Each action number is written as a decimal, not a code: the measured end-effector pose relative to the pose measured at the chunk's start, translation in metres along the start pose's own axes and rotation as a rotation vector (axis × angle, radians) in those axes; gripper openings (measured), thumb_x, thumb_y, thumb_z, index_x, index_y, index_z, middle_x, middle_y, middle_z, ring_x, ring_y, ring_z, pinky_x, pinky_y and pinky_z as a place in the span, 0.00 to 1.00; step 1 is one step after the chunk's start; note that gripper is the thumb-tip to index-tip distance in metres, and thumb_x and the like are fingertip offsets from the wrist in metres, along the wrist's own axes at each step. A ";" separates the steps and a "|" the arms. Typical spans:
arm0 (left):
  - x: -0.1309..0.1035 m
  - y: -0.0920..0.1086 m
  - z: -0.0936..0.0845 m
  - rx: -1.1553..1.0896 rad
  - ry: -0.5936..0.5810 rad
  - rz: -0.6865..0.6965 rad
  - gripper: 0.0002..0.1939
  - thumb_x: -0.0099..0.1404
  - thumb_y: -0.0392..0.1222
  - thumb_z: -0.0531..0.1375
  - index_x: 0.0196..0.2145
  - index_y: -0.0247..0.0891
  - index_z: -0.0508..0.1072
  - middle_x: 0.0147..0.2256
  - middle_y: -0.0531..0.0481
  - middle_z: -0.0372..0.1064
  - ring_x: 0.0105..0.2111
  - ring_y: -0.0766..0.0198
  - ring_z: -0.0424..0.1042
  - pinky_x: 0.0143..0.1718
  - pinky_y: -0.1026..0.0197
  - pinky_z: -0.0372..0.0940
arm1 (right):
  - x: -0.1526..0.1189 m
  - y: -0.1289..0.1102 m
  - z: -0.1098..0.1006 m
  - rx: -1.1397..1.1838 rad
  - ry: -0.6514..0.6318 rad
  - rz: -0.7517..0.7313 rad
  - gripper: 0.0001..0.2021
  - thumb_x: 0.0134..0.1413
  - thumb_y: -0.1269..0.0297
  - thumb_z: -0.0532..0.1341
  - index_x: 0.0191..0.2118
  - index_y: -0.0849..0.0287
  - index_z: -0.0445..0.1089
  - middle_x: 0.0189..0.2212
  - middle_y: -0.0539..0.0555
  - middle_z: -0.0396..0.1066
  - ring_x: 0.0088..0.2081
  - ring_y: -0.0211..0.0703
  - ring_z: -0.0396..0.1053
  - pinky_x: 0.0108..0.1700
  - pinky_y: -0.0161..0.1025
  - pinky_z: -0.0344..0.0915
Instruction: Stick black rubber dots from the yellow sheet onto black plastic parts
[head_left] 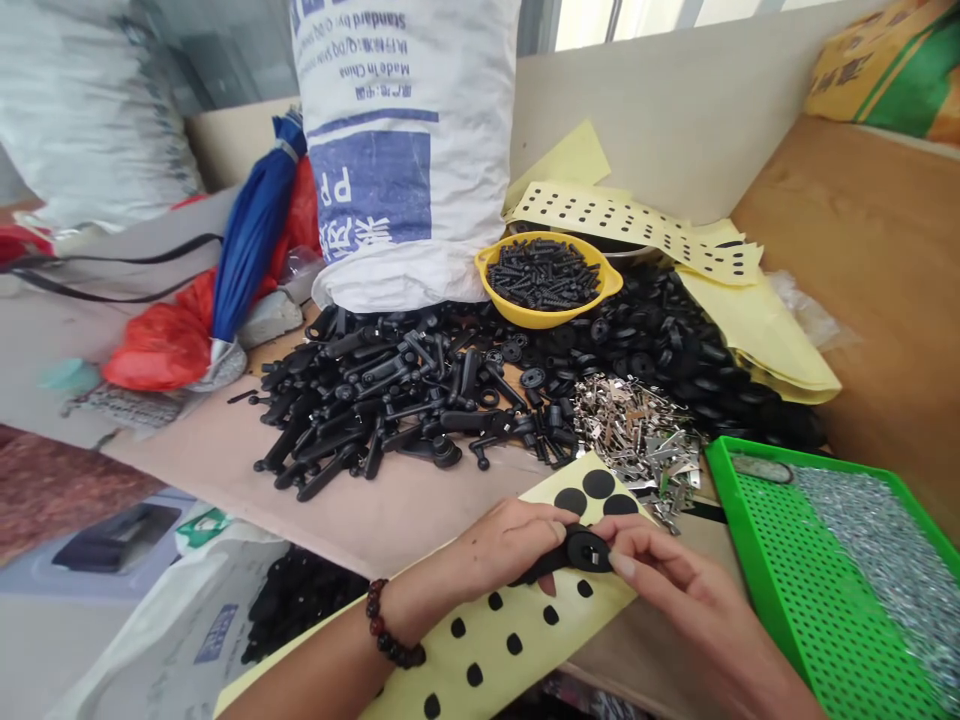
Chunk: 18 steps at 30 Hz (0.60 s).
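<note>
My left hand (517, 545) grips a black plastic crank handle (589, 550) by its arm, with the round end turned up. A small metal piece shows in the slot of that round end. On the right, the fingertips of my right hand (660, 565) pinch the edge of the same round end. Beneath both hands lies a yellow sheet of black stickers (525, 660), with large round dots at its far end and smaller ones nearer me. Just beyond the hands is a heap of small metal clips (637, 435).
A pile of black crank handles (382, 390) spreads across the table. Behind it stand a yellow colander of black screw-like parts (545, 318) and a white sack (472, 130). Black discs (675, 330) lie to the right, near a green tray (757, 560) of small metal pieces. A blue umbrella (259, 220) leans left.
</note>
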<state>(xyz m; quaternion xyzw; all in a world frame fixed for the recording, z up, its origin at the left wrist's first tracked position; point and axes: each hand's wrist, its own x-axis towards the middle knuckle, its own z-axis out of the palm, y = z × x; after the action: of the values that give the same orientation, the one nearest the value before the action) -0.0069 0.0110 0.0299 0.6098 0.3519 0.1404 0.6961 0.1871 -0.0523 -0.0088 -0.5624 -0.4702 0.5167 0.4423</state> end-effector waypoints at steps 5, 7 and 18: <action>-0.002 0.000 0.000 0.013 0.001 -0.012 0.16 0.64 0.41 0.49 0.38 0.34 0.75 0.29 0.52 0.65 0.24 0.69 0.64 0.26 0.67 0.57 | 0.002 -0.007 0.004 -0.041 0.024 0.010 0.18 0.42 0.46 0.66 0.18 0.56 0.70 0.32 0.58 0.74 0.37 0.53 0.70 0.36 0.40 0.68; -0.002 -0.002 0.000 0.014 0.005 -0.023 0.16 0.63 0.41 0.50 0.39 0.34 0.75 0.29 0.51 0.66 0.23 0.69 0.64 0.26 0.67 0.57 | 0.002 -0.008 0.004 -0.053 0.022 0.016 0.18 0.41 0.46 0.67 0.18 0.56 0.70 0.31 0.58 0.74 0.38 0.54 0.70 0.37 0.41 0.68; -0.001 -0.006 0.001 0.013 0.040 -0.062 0.17 0.62 0.46 0.56 0.43 0.35 0.77 0.28 0.50 0.70 0.24 0.67 0.66 0.26 0.67 0.61 | 0.006 -0.002 0.002 -0.054 -0.013 -0.005 0.16 0.42 0.48 0.67 0.20 0.56 0.71 0.32 0.57 0.73 0.38 0.52 0.70 0.37 0.39 0.68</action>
<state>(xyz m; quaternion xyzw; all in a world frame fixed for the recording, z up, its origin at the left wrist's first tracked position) -0.0080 0.0084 0.0242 0.6002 0.3854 0.1283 0.6890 0.1848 -0.0465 -0.0084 -0.5695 -0.4881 0.5065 0.4253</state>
